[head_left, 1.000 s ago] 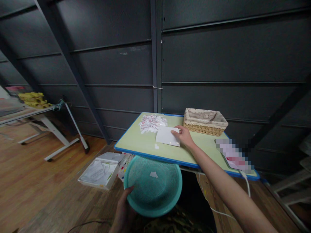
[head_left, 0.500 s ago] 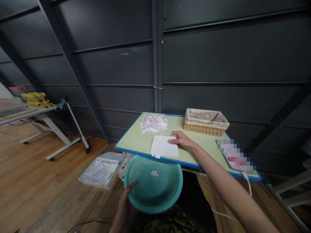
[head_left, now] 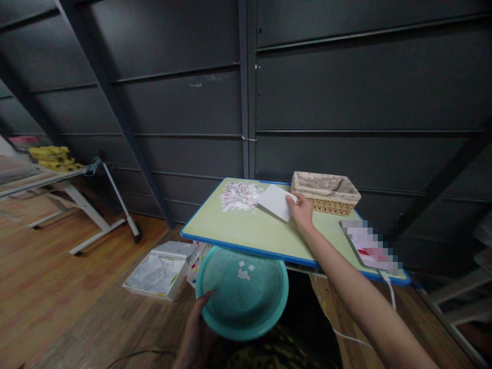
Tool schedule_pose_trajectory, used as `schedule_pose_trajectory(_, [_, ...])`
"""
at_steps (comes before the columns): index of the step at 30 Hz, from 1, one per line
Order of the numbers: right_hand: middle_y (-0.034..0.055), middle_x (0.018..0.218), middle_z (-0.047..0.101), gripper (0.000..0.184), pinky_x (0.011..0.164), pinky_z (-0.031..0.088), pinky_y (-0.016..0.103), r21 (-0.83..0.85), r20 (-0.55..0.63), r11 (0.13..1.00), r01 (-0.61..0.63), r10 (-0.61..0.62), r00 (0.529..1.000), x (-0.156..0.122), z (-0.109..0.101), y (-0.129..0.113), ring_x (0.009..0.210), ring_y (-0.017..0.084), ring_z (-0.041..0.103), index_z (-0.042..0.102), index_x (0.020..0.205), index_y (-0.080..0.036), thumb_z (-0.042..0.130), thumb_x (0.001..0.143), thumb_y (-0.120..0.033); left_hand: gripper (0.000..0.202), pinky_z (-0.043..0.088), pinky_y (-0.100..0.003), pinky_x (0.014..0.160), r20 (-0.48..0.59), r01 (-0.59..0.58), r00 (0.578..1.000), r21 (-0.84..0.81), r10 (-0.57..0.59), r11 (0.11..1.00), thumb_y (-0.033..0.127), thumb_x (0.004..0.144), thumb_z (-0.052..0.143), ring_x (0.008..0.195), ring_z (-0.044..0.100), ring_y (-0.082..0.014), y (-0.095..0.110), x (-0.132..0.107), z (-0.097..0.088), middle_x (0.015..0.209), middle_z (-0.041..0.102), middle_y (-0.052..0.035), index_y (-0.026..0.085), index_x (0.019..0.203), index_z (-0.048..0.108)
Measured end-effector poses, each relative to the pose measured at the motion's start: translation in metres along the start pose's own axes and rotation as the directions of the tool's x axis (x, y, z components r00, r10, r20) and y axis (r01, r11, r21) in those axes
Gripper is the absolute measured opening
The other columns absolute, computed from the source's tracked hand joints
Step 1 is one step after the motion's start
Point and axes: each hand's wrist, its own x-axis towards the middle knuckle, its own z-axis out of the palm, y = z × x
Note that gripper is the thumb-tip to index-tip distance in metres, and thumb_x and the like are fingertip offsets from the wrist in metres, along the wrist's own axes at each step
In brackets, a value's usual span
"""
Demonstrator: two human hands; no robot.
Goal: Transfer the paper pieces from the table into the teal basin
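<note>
- Right hand (head_left: pixel 302 211): closed on the right end of a white card (head_left: pixel 274 201), thumb on the upper face, remaining fingers mostly hidden behind it.
- Card: thin, flat, over the table (head_left: pixel 226 225), tilted; its left corner is at the right margin of the scrap pile. Contact between card and pile: cannot tell.
- Scrap pile (head_left: pixel 240 196): small white pieces, some with reddish marks, spread in a loose heap on the far left part of the tabletop.
- Left hand (head_left: pixel 198 325): gripping the near-left rim of a green mesh basket (head_left: pixel 249 305), thumb over the rim; other fingers in shadow, exact placement unclear.
- Mesh basket: round, in front of the table, its far rim partly hidden by the blue table edge. A few white scraps (head_left: pixel 243 274) lie inside, towards the far side.
- Wicker basket (head_left: pixel 323 204): rectangular, lined with patterned cloth, on the table just beyond the right hand.
- Flat device (head_left: pixel 363 246): at the table's right end, partly pixelated; white cable (head_left: pixel 391 294) hangs from near its lower end.
- Floor, left of the mesh basket: open white box (head_left: pixel 157 274), contents indistinct.
- Far left: second table (head_left: pixel 86 207) bearing yellow objects (head_left: pixel 56 156). Dark panelled wall (head_left: pixel 184 107) behind.
</note>
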Motion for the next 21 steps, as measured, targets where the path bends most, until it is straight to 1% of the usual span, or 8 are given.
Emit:
schedule_pose_trajectory(1, [0.0084, 0.075, 0.067, 0.048, 0.064, 0.043, 0.033, -0.056, 0.009, 0.998, 0.042, -0.042, 0.999, 0.0, 0.0, 0.001, 0.067, 0.021, 0.055, 0.07, 0.09, -0.012, 0.056, 0.074, -0.056, 0.028, 0.049, -0.052, 0.098, -0.001, 0.0, 1.0, 0.002, 0.0, 1.0, 0.021, 0.075, 0.066, 0.1, 0.07, -0.0359, 0.0, -0.001, 0.001, 0.083, 0.081, -0.0113, 0.01, 0.1, 0.071])
schedule_pose_trajectory(3, [0.0084, 0.074, 0.068, 0.048, 0.065, 0.042, 0.033, -0.121, 0.072, 0.986, 0.111, -0.103, 0.992, -0.003, 0.0, -0.001, 0.066, 0.022, 0.055, 0.071, 0.092, -0.013, 0.052, 0.078, -0.054, 0.037, 0.048, -0.052, 0.099, -0.001, 0.001, 1.0, 0.0, -0.001, 1.0, 0.02, 0.076, 0.065, 0.1, 0.07, -0.0356, 0.0, -0.001, 0.001, 0.085, 0.081, -0.0115, 0.008, 0.111, 0.067])
schedule_pose_trajectory(6, [0.0092, 0.079, 0.07, 0.046, 0.065, 0.042, 0.032, -0.137, 0.145, 0.977, 0.165, -0.145, 0.979, -0.01, 0.001, -0.006, 0.065, 0.021, 0.056, 0.072, 0.094, -0.014, 0.05, 0.081, -0.052, 0.047, 0.047, -0.052, 0.1, -0.012, 0.015, 1.0, 0.008, -0.015, 1.0, 0.02, 0.078, 0.062, 0.1, 0.07, -0.0356, -0.001, -0.001, 0.001, 0.084, 0.081, -0.0127, 0.004, 0.122, 0.059])
schedule_pose_trajectory(10, [0.0099, 0.085, 0.073, 0.042, 0.066, 0.043, 0.032, -0.128, 0.167, 0.976, 0.174, -0.152, 0.974, -0.014, 0.003, -0.009, 0.068, 0.022, 0.058, 0.073, 0.094, -0.016, 0.051, 0.081, -0.049, 0.055, 0.048, -0.05, 0.1, -0.016, -0.006, 1.0, 0.032, 0.007, 0.999, 0.017, 0.078, 0.062, 0.102, 0.069, -0.0345, -0.002, 0.0, -0.001, 0.086, 0.081, -0.0127, 0.002, 0.13, 0.052])
schedule_pose_trajectory(14, [0.0101, 0.086, 0.073, 0.04, 0.068, 0.044, 0.033, -0.14, 0.197, 0.972, 0.188, -0.159, 0.967, -0.014, 0.002, -0.006, 0.07, 0.022, 0.059, 0.073, 0.095, -0.017, 0.051, 0.081, -0.047, 0.063, 0.048, -0.05, 0.099, -0.01, -0.004, 1.0, 0.044, 0.005, 0.999, 0.017, 0.079, 0.061, 0.099, 0.07, -0.0345, -0.003, 0.002, -0.003, 0.084, 0.081, -0.0133, -0.001, 0.137, 0.043])
schedule_pose_trajectory(18, [0.0093, 0.082, 0.073, 0.037, 0.066, 0.044, 0.033, -0.156, 0.185, 0.974, 0.164, -0.134, 0.974, -0.01, 0.0, -0.003, 0.069, 0.023, 0.06, 0.074, 0.091, -0.017, 0.051, 0.078, -0.045, 0.065, 0.047, -0.05, 0.1, 0.014, 0.033, 0.999, -0.007, -0.033, 0.999, 0.016, 0.08, 0.059, 0.101, 0.07, -0.0342, -0.004, 0.004, -0.005, 0.091, 0.081, -0.0145, 0.002, 0.141, 0.039])
schedule_pose_trajectory(21, [0.0089, 0.08, 0.073, 0.035, 0.066, 0.045, 0.034, -0.185, 0.148, 0.974, 0.134, -0.108, 0.983, -0.008, -0.002, -0.002, 0.069, 0.024, 0.06, 0.074, 0.088, -0.017, 0.053, 0.075, -0.042, 0.068, 0.046, -0.05, 0.101, 0.013, 0.022, 1.0, -0.02, -0.022, 1.0, 0.015, 0.08, 0.059, 0.102, 0.069, -0.0345, -0.004, 0.003, -0.003, 0.093, 0.08, -0.0143, 0.003, 0.142, 0.037])
